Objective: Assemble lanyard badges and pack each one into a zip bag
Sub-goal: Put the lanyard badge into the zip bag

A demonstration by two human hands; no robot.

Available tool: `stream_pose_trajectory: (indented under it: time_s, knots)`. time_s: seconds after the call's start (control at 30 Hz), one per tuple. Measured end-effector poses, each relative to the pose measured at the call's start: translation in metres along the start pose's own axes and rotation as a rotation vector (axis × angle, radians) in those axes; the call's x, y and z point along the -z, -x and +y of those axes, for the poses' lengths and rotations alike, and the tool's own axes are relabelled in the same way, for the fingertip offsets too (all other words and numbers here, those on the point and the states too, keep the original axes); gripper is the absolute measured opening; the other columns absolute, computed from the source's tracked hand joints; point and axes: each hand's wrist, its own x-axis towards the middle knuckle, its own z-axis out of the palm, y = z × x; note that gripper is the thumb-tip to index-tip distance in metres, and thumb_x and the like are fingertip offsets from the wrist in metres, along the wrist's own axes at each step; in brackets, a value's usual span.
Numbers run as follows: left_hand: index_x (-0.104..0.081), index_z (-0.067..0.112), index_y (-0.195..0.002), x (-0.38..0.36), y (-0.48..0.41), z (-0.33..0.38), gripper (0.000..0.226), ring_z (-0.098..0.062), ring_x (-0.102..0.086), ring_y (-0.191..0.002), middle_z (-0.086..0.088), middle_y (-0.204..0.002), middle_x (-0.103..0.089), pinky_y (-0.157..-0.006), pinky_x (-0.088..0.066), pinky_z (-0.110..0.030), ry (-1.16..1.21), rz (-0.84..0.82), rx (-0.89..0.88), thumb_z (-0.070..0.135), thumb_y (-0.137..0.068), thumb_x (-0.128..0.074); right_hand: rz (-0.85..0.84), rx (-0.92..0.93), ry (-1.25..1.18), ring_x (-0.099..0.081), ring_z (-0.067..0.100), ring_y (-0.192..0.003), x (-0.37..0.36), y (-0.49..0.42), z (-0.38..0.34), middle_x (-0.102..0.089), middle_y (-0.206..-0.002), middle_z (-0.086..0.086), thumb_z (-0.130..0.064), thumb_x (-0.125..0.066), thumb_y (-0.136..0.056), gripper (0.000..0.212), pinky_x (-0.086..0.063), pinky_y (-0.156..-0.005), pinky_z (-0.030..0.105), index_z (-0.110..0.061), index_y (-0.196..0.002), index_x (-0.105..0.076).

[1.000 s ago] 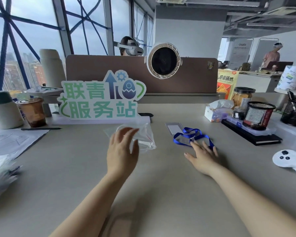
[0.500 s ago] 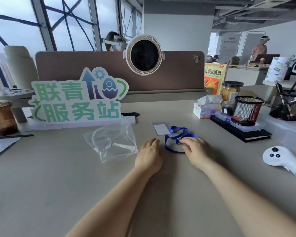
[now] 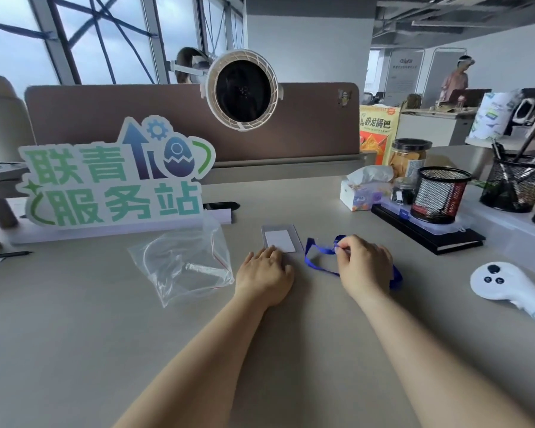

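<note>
**Both hands now on the badge parts, bag left aside**

A second ago my left hand (image 3: 264, 273) was over the zip bag (image 3: 186, 264) and my right hand (image 3: 365, 267) lay flat on the lanyard (image 3: 320, 267). Now the left has crossed over. Its fingers are straight and rest on the near edge of the clear badge holder (image 3: 280, 240), pressing rather than gripping. The right has curled up and pinches the blue lanyard at its far end, probably by the clip, though I cannot make the clip out.

The holder, with a white card inside, lies flat on the counter (image 3: 74, 335) between the bag and the lanyard. The lanyard loop lies just beside it, not yet joined. The bag sits released to the left, with nothing of this badge in it.

I read this as the start of assembly: hooking the lanyard to the holder comes next, and packing is still ahead.

For writing, the green standing sign (image 3: 115, 183) reads 联青服务站, and the orange snack packet (image 3: 377, 128) reads 卧龙锅巴. Other labels are too small.
</note>
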Motion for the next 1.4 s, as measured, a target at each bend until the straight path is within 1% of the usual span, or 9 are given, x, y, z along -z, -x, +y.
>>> stream_pose_trajectory:
  time_s: [0.13,0.23,0.33,0.5,0.67,0.87,1.03,1.2,1.4]
  knots:
    - [-0.034,0.017,-0.144,0.011,0.044,-0.003,0.053,-0.015,-0.022,-0.143,0.0,-0.155,-0.028,-0.116,-0.015,-0.029,-0.001,-0.015,-0.062,0.037,-0.095,-0.032,0.05,0.073,-0.139,-0.06,0.034,-0.077,0.014,0.016,-0.012,-0.07,-0.077,0.008,-0.017,-0.06,-0.089,0.007,-0.037,-0.082,0.036,-0.012,-0.087,-0.064]
    - [-0.044,0.02,-0.135,0.019,0.078,-0.01,0.046,-0.015,-0.033,-0.137,0.003,-0.148,-0.039,-0.11,-0.028,-0.028,0.024,0.022,-0.05,0.039,-0.094,-0.035,0.037,0.111,-0.222,-0.061,0.033,-0.068,0.023,0.035,-0.024,-0.069,-0.071,0.006,-0.016,-0.063,-0.087,0.004,-0.042,-0.067,0.035,-0.012,-0.085,-0.064]
    - [-0.055,0.023,-0.111,0.024,0.11,-0.014,0.037,-0.018,-0.049,-0.12,0.006,-0.126,-0.055,-0.091,-0.043,-0.03,0.022,0.07,-0.037,0.049,-0.089,-0.039,0.006,0.123,-0.265,-0.062,0.031,-0.067,0.029,0.056,-0.031,-0.069,-0.071,0.002,-0.017,-0.064,-0.085,0.002,-0.046,-0.065,0.036,-0.015,-0.085,-0.064]
    - [-0.049,0.024,-0.088,0.037,0.141,-0.018,0.046,-0.017,-0.055,-0.098,0.007,-0.102,-0.056,-0.069,-0.038,-0.026,0.028,0.115,0.026,0.068,-0.077,-0.049,-0.015,0.193,-0.285,-0.062,0.028,-0.066,0.039,0.077,-0.041,-0.067,-0.069,-0.003,-0.016,-0.067,-0.084,0.004,-0.043,-0.068,0.035,-0.014,-0.081,-0.064]
    - [-0.049,0.024,-0.095,0.035,0.141,-0.017,0.057,-0.014,-0.049,-0.102,0.011,-0.102,-0.05,-0.076,-0.041,-0.027,0.081,0.11,0.066,0.074,-0.066,-0.059,-0.074,0.331,-0.276,-0.061,0.026,-0.064,0.043,0.085,-0.047,-0.066,-0.07,-0.007,-0.016,-0.065,-0.085,0.004,-0.048,-0.065,0.038,-0.017,-0.083,-0.062]
    - [-0.06,0.035,-0.118,0.039,0.135,-0.03,0.036,-0.013,-0.048,-0.117,0.012,-0.117,-0.057,-0.085,-0.042,-0.024,0.069,0.166,0.028,0.039,-0.083,-0.054,-0.137,0.345,-0.283,-0.059,0.025,-0.066,0.042,0.086,-0.046,-0.053,-0.064,-0.019,-0.015,-0.061,-0.088,0.002,-0.045,-0.071,0.036,-0.016,-0.087,-0.061]
    - [-0.063,0.026,-0.104,0.038,0.138,-0.02,0.046,-0.009,-0.042,-0.122,0.013,-0.118,-0.054,-0.091,-0.043,-0.025,0.066,0.178,0.004,0.063,-0.078,-0.054,-0.094,0.266,-0.312,-0.058,0.023,-0.066,0.039,0.084,-0.043,-0.058,-0.066,-0.013,-0.017,-0.066,-0.085,0.003,-0.044,-0.067,0.033,-0.016,-0.088,-0.065]
    - [-0.048,0.024,-0.092,0.042,0.139,-0.009,0.064,-0.015,-0.049,-0.11,0.008,-0.107,-0.059,-0.081,-0.042,-0.029,0.024,0.115,0.109,0.079,-0.062,-0.058,-0.116,0.228,-0.307,-0.058,0.023,-0.068,0.038,0.083,-0.043,-0.067,-0.072,-0.004,-0.018,-0.066,-0.085,0.005,-0.043,-0.069,0.034,-0.013,-0.087,-0.067]
    - [-0.05,0.018,-0.112,0.041,0.135,0.005,0.079,-0.02,-0.049,-0.116,0.003,-0.118,-0.057,-0.088,-0.041,-0.03,-0.074,0.14,0.132,0.082,-0.065,-0.053,-0.122,0.197,-0.302,-0.057,0.021,-0.07,0.042,0.084,-0.043,-0.069,-0.076,-0.001,-0.02,-0.065,-0.086,0.007,-0.036,-0.067,0.028,-0.013,-0.089,-0.067]
